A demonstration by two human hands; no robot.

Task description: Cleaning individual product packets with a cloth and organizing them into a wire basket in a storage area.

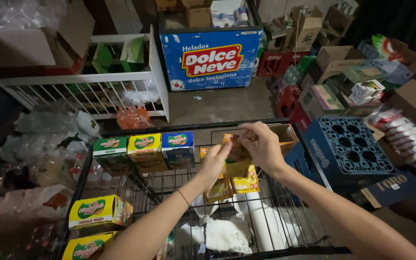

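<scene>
Two yellow cartons [99, 211] nearest, at the left edge of the black wire rack [285, 219].

Both forearms stretched over the rack toward its far edge. Left hand [214, 162] and right hand [264, 144] both pinching one orange packet [237, 153], held up just short of the far rail. Below it, two more orange packets [232, 185] hanging. Three cartons [145, 150] standing in a row along the far left edge: green, yellow, blue. One brown box [285, 135] at the far right corner.
</scene>
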